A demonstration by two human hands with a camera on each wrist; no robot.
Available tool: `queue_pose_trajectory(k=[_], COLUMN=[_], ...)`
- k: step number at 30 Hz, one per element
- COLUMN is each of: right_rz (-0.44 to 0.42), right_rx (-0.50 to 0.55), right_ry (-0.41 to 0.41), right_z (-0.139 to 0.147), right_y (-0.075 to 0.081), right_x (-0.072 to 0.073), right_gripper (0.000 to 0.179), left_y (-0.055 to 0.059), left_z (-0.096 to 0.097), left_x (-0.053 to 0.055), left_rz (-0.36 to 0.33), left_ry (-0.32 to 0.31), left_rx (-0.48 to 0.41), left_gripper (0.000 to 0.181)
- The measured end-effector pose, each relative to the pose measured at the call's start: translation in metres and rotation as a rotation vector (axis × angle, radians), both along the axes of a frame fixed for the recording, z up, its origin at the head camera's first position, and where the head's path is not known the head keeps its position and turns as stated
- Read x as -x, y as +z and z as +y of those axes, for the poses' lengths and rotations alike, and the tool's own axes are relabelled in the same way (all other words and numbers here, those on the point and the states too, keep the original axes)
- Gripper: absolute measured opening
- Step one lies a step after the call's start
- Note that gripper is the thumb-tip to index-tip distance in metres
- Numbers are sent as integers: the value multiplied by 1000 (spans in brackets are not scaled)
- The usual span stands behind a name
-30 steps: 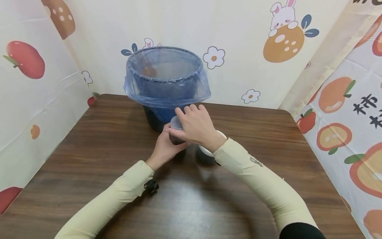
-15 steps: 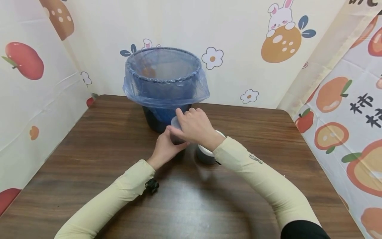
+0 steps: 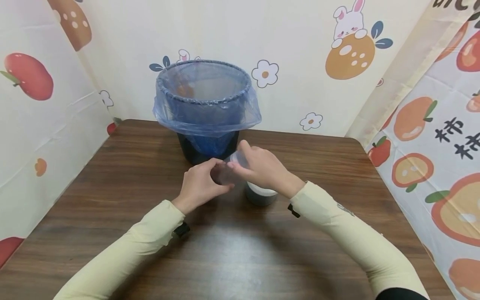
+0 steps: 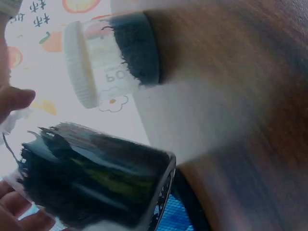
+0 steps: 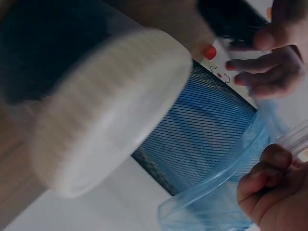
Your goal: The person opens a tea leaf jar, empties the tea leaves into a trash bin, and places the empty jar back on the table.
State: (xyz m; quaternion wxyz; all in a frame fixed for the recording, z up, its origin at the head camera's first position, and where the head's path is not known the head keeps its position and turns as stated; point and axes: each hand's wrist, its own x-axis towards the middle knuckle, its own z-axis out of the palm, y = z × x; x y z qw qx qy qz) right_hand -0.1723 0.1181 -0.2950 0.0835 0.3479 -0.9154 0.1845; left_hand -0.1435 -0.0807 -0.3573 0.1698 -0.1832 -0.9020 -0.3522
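Note:
In the head view, my left hand (image 3: 200, 181) grips a clear plastic jar (image 3: 223, 173), thumb on its near side and fingers on the far side. Dark, stringy contents show through the clear wall of this jar (image 4: 96, 178) in the left wrist view. My right hand (image 3: 264, 166) pinches a clear lid (image 3: 238, 159), tilted just off the jar's mouth. The right wrist view shows the right hand (image 5: 276, 187) with curled fingers on the clear plastic, apart from the left hand (image 5: 279, 65). A second jar (image 3: 261, 195) with a white lid stands below my right hand.
A mesh waste bin (image 3: 206, 112) lined with a blue bag stands at the back of the brown wooden table (image 3: 150, 175), just behind my hands. Fruit-patterned cloth (image 3: 292, 41) hangs around the table's back and sides.
My right hand has moved right and slightly down with the clear lid, away from the jar's mouth. My left hand has shifted a little left, still gripping the jar.

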Motion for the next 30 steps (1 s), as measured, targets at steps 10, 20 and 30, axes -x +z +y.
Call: queue_pose_trajectory(k=[10, 20, 30], right_rz=[59, 30, -39], right_rx=[51, 54, 133], right_ry=[181, 302, 43], right_z=[32, 51, 56], right_y=[-5, -5, -9], right_x=[-16, -31, -43], right_gripper=[46, 47, 67], left_y=[8, 10, 14], left_z=[2, 0, 5], left_x=[-12, -15, -19], left_rz=[47, 96, 61], left_ry=[-173, -186, -166], left_rx=[48, 142, 238], left_gripper=[54, 56, 54])
